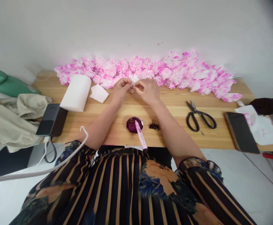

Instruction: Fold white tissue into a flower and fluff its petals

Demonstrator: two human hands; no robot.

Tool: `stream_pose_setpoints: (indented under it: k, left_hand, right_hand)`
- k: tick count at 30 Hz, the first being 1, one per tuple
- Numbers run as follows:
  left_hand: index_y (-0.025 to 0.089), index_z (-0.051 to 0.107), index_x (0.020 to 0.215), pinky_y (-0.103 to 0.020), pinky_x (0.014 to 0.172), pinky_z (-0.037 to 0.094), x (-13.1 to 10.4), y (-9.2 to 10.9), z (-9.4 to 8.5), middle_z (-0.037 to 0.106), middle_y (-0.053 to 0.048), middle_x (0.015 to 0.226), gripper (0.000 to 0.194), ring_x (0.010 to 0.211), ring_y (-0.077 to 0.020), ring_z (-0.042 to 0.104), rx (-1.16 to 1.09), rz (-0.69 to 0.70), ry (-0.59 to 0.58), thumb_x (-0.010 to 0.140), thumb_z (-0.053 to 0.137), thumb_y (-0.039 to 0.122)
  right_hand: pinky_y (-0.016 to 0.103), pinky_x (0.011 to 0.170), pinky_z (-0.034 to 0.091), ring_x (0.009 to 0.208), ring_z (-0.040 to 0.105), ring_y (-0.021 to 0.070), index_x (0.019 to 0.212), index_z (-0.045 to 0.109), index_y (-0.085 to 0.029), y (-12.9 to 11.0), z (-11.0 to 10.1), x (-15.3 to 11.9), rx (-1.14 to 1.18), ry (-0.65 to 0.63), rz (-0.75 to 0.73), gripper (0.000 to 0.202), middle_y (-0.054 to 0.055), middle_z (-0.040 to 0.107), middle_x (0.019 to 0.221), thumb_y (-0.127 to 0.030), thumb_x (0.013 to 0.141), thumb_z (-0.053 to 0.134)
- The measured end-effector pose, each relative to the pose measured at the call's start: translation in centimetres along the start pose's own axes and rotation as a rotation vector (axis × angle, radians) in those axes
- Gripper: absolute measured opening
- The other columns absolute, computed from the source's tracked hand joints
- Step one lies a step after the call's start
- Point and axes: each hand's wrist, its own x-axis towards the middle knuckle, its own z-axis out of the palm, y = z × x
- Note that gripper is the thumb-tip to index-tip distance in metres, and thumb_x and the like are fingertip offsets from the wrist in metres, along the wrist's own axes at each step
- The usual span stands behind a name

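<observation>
One small white tissue piece (133,79) sits bunched between the two hands, over the far part of the wooden table (113,125). The left hand (122,89) has thumb and forefinger closed on it; the right hand (148,90) pinches it from the other side, fingers curled in, with no gap I can make out at either grip.

Behind them runs one long heap of pink-speckled white blossoms (183,70) — too crowded for me to count. To the left stand one white roll (76,92) and, just beside it, one folded white sheet (99,93).

Nearer the person is one purple dish (129,125), with one pink marker (141,136) lying across its rim; there's printing on the barrel, too small to read. One little tangle of black strands (154,125) lies near the dish.

Further right I count one pair of scissors (194,110), blades slightly parted, one dark slab (241,132) like a phone, and a white paper (265,126) bearing pink strokes — no word I can make out.
</observation>
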Motion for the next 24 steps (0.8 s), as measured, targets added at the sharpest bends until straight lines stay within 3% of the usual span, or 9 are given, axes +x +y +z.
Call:
stream_pose_setpoints:
  k: [7,10,14,24]
  left_hand:
    - [0.019,0.059,0.080,-0.019,0.062,0.050,0.07,0.03,-0.06,0.064,0.004,0.068,0.018,0.060,-0.0075,0.061,0.060,0.032,0.040,0.084,0.054,0.002]
    - [0.019,0.062,0.081,-0.019,0.064,0.049,-0.12,0.10,-0.02,0.064,0.003,0.071,0.014,0.065,-0.0083,0.062,0.105,0.109,0.000,0.085,0.060,0.006]
    - [0.019,0.064,0.079,-0.021,0.069,0.050,-0.28,-0.06,-0.05,0.066,0.002,0.074,0.010,0.067,-0.0094,0.063,0.173,0.172,-0.065,0.084,0.065,0.010]
    - [0.017,0.073,0.079,-0.023,0.076,0.050,0.23,-0.55,-0.52,0.073,-0.001,0.078,0.007,0.073,-0.0110,0.065,0.228,0.216,-0.024,0.084,0.068,0.014]
  right_hand:
    - [0.034,0.081,0.046,0.082,0.064,0.0200,0.086,0.072,-0.023,0.24,0.20,0.04,0.132,0.068,0.079,0.015,0.003,0.075,0.087,-0.026,0.089,0.058]
    - [0.031,0.076,0.047,0.079,0.064,0.0175,0.086,0.071,-0.022,0.11,0.14,0.03,0.232,0.077,0.138,0.015,0.002,0.075,0.088,-0.027,0.089,0.057]
    - [0.031,0.078,0.049,0.079,0.065,0.0168,0.086,0.070,-0.021,0.00,0.10,0.09,0.301,0.079,0.157,0.015,0.002,0.074,0.086,-0.028,0.088,0.057]
    - [0.032,0.084,0.052,0.086,0.069,0.0189,0.091,0.077,-0.020,-0.03,-0.22,0.03,0.406,0.052,0.146,0.024,0.003,0.078,0.093,-0.026,0.087,0.054]
